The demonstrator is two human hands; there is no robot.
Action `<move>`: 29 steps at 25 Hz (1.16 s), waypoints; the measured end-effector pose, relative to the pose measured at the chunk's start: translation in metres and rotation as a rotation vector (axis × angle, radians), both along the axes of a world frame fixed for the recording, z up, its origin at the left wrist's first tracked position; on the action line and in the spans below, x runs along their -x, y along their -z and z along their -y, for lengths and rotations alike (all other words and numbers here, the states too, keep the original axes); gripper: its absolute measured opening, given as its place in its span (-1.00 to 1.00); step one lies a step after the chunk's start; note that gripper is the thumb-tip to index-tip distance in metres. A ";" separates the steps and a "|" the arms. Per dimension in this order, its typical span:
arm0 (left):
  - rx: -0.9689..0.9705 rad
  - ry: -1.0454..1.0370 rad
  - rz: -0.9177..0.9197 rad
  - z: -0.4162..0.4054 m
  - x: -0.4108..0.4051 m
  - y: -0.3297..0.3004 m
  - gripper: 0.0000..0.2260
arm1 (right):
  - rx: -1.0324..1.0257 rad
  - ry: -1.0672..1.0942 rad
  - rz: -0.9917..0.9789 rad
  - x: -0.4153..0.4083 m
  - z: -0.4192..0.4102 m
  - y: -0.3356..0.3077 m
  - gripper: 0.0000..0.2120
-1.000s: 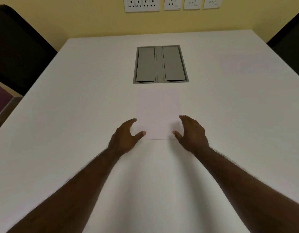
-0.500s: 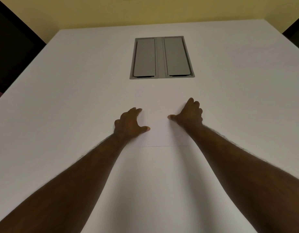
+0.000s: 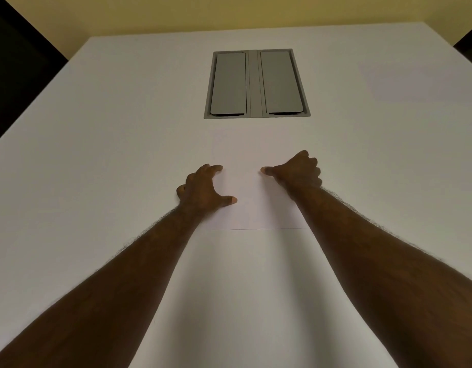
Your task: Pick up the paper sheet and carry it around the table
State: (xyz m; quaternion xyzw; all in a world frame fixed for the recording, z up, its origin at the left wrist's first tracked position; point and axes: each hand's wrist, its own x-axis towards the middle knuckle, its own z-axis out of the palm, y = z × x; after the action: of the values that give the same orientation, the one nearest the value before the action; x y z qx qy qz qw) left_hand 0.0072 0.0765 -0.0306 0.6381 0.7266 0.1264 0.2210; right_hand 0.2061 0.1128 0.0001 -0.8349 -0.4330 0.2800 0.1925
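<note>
Left grip: your left hand spreads wide, thumb and fingertips pressing flat on the sheet of paper at its left edge.
Right grip: your right hand rests on the sheet's right side, thumb stretched inward, fingers loosely bent, clasping nothing.
Arms: both forearms reach forward, palms down.
Paper: flat on the table, between your hands.
Beyond your fingertips: grey cable hatch.

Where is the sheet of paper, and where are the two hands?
sheet of paper [image 3: 252, 208], head view, bare middle between the hands.
left hand [image 3: 203, 191], head view, back of the hand.
right hand [image 3: 296, 172], head view, back of the hand.
</note>
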 end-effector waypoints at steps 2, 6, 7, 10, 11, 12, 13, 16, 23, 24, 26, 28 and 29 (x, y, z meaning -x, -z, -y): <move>0.008 0.003 -0.002 -0.001 -0.001 0.000 -0.21 | 0.019 0.018 -0.005 0.000 -0.003 0.000 -0.20; 0.011 0.004 -0.003 -0.004 -0.001 0.001 -0.19 | 0.081 0.028 0.176 -0.001 0.001 0.001 -0.13; 0.009 0.001 -0.004 -0.004 -0.001 0.002 -0.19 | 0.096 0.012 0.234 0.001 0.005 0.003 -0.06; 0.008 -0.004 0.003 -0.004 0.000 0.001 -0.18 | 0.146 -0.004 0.273 0.008 0.013 0.006 0.10; 0.009 -0.003 0.006 -0.004 0.000 0.001 -0.18 | 0.159 0.003 0.258 0.010 0.013 0.006 0.12; 0.010 -0.002 0.008 -0.004 -0.001 0.001 -0.18 | 0.174 0.010 0.234 0.012 0.013 0.004 0.12; 0.011 0.000 0.010 -0.004 -0.001 0.001 -0.18 | 0.185 0.018 0.204 0.013 0.011 0.002 0.10; 0.005 0.006 0.008 -0.004 -0.001 0.000 -0.18 | 0.175 0.056 0.114 0.016 0.007 -0.003 0.01; -0.003 0.004 0.021 -0.003 -0.001 0.000 -0.18 | 0.067 0.086 0.054 0.017 0.003 -0.002 0.06; -0.005 0.003 0.021 -0.003 -0.001 0.000 -0.18 | 0.054 0.106 0.028 0.015 0.002 -0.001 0.02; -0.004 -0.002 0.023 -0.004 -0.001 -0.001 -0.17 | 0.015 0.178 -0.104 0.009 0.000 0.001 -0.16; -0.001 0.000 0.018 -0.003 0.000 -0.001 -0.17 | -0.064 0.218 -0.206 -0.004 -0.003 0.003 -0.50; -0.002 0.003 0.015 -0.003 0.000 -0.001 -0.16 | -0.108 0.211 -0.214 -0.011 -0.006 0.005 -0.67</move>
State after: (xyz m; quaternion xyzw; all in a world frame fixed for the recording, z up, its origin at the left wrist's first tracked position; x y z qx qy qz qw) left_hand 0.0075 0.0791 -0.0299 0.6384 0.7239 0.1313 0.2260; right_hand 0.2168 0.1185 -0.0054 -0.8295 -0.3345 0.3219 0.3106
